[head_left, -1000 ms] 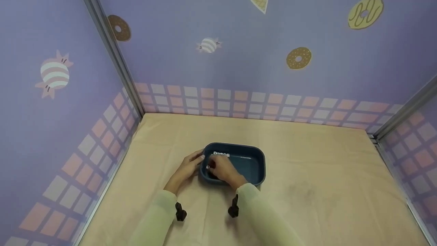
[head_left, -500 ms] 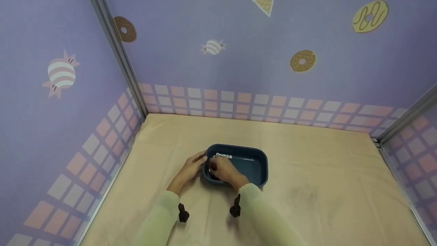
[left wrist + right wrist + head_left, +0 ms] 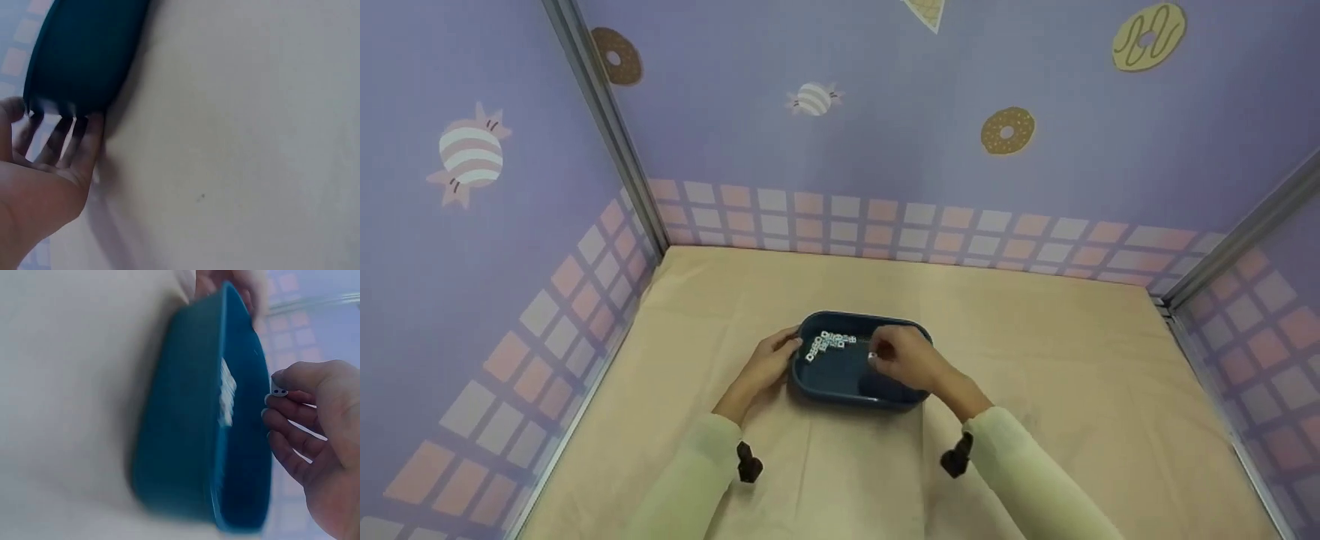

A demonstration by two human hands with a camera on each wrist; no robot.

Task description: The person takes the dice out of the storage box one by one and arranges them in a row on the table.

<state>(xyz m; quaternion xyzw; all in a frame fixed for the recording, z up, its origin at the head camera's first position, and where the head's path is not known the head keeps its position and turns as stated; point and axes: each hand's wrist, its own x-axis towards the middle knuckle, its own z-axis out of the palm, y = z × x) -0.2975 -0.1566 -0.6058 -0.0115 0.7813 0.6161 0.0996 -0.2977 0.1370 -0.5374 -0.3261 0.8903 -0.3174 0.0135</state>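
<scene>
A deep blue rectangular box (image 3: 855, 397) with rounded corners stands on the table in the head view. My left hand (image 3: 766, 365) holds its left end, fingers against the outside wall and thumb at the rim; in the left wrist view the fingertips (image 3: 93, 121) meet that wall. Several small white dice (image 3: 832, 341) lie in the box's far left part. Over its right half, my right hand (image 3: 906, 358) pinches a single white die (image 3: 278, 389) between thumb and index finger, with black dots showing in the right wrist view.
A beige cloth (image 3: 1035, 352) with light creases covers the table. Purple walls (image 3: 885, 112) with printed sweets and checks stand behind and at both sides, joined by grey metal posts (image 3: 615, 127).
My right hand has moved from the box's left end to over its right half, carrying a die and uncovering the dice at the left. My left hand keeps its place on the box.
</scene>
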